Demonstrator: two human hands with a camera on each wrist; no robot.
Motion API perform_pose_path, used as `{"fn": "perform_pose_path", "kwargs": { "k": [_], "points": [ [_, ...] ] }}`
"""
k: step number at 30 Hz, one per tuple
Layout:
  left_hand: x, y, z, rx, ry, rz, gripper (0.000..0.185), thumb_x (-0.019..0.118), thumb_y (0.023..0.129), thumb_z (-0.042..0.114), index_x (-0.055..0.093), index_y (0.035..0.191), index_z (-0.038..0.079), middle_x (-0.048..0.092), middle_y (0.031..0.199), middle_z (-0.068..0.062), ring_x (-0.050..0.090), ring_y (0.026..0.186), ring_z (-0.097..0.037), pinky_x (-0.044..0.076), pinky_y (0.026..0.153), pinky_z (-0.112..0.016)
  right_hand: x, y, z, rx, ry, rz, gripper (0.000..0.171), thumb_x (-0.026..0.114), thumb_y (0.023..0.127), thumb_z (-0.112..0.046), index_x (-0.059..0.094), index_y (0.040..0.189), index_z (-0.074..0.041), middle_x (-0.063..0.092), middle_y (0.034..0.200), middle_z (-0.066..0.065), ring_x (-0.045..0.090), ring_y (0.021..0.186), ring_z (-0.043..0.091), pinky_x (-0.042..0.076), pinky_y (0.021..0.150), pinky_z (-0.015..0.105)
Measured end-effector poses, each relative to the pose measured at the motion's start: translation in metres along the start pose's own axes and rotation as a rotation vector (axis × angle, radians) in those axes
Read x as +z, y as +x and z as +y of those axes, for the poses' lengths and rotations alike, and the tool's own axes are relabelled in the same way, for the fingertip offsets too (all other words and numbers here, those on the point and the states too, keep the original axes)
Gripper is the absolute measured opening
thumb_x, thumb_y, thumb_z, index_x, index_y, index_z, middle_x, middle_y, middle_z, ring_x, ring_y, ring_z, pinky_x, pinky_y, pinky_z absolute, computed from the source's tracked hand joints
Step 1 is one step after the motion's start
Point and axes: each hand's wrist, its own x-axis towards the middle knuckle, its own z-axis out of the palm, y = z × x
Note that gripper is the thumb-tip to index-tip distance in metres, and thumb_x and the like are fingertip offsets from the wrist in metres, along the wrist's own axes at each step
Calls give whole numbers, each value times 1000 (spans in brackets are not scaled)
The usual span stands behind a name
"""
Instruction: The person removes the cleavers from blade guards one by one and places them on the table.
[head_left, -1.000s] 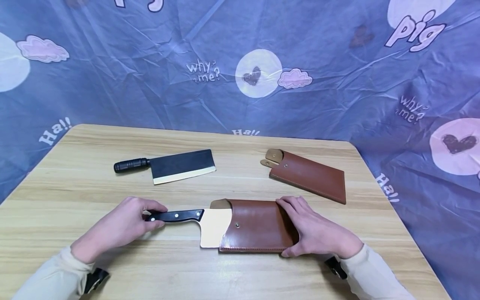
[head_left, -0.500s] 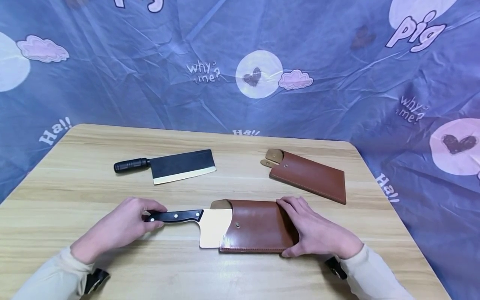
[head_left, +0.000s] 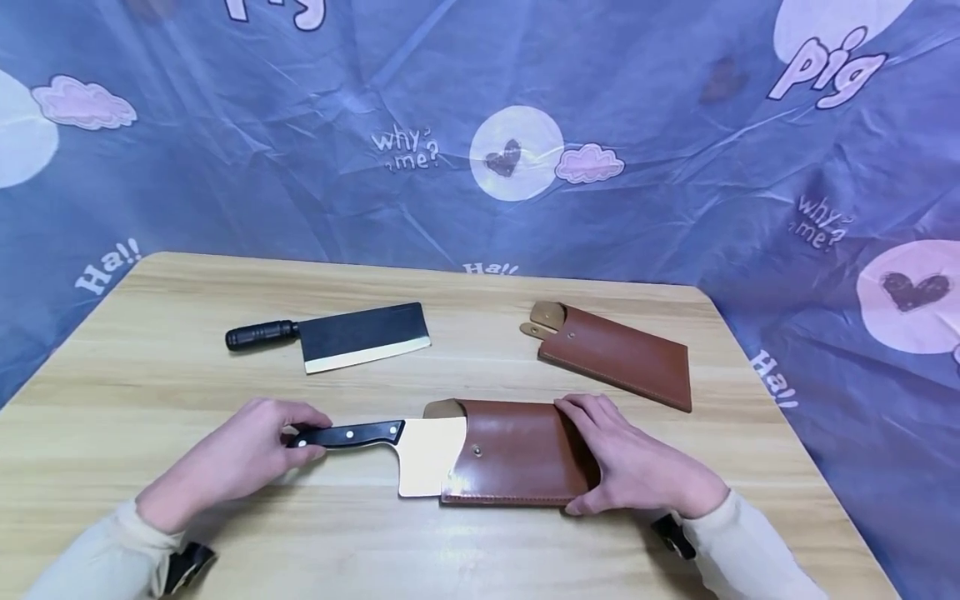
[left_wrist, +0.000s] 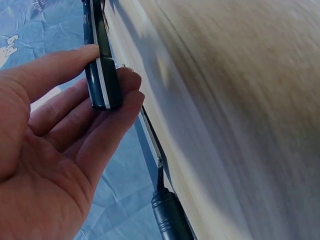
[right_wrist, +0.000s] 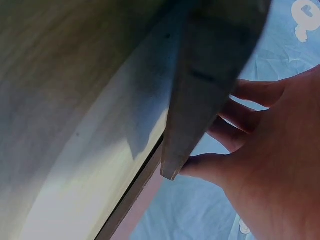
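My left hand (head_left: 232, 458) pinches the end of the black riveted handle of a cleaver (head_left: 348, 434). Thumb and fingers meet on that handle in the left wrist view (left_wrist: 105, 82). The bright blade is partly inside a brown leather sheath (head_left: 517, 454), and its heel side shows outside the mouth. At the sheath's right end, my right hand (head_left: 637, 462) grips it, fingers on the far edge and thumb on the near edge. The sheath looks dark in the right wrist view (right_wrist: 200, 95). The blade's front part is hidden in the leather.
A black-bladed cleaver (head_left: 363, 333) lies farther back on the left. A second brown sheath (head_left: 618, 350), its tan flaps sticking out, lies at the back right. Everything rests on a wooden table (head_left: 480, 550) before a blue printed cloth (head_left: 315, 183).
The cleaver and sheath have drawn very slightly apart, so a little more blade shows outside the sheath. Both hands keep their holds. The head view has shifted a little.
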Motion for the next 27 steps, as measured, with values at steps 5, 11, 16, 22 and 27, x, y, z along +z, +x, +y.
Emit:
{"fn": "perform_pose_path", "kwargs": {
  "k": [5, 11, 16, 22, 27],
  "points": [
    [-1, -4, -3, -34, 9, 14, 28, 79, 81, 15, 73, 108, 11, 70, 105, -3, 53, 67, -7, 46, 60, -27, 1, 4, 0, -19, -3, 15, 120, 88, 58, -57, 32, 149, -1, 36, 143, 8, 32, 131, 20, 37, 104, 40],
    [1, -5, -4, -6, -14, 16, 27, 80, 81, 15, 73, 107, 9, 70, 102, -3, 55, 71, -7, 46, 60, -27, 1, 2, 1, -33, -6, 29, 119, 88, 58, -57, 34, 147, 1, 36, 142, 9, 34, 130, 22, 39, 102, 42],
    [2, -6, -6, -4, -31, 6, 28, 80, 81, 15, 73, 107, 9, 70, 102, -3, 57, 73, -9, 47, 61, -27, 0, -1, 1, -9, 1, 15, 118, 88, 58, -57, 34, 147, -1, 36, 142, 9, 33, 131, 21, 39, 103, 40],
    [3, -8, -9, -3, -9, 12, 28, 80, 81, 14, 73, 107, 9, 70, 102, -1, 59, 79, -9, 51, 68, -31, -1, -3, 3, 3, 4, 3, 120, 87, 59, -58, 32, 149, -2, 35, 143, 8, 32, 132, 20, 37, 104, 40],
    [3, -10, -11, 11, 23, 22, 30, 80, 81, 15, 73, 108, 8, 70, 102, -2, 57, 78, -8, 50, 69, -32, -1, -4, 4, -5, 4, 3, 120, 88, 59, -58, 32, 149, -1, 34, 143, 7, 31, 132, 20, 37, 105, 40]
  ]
}}
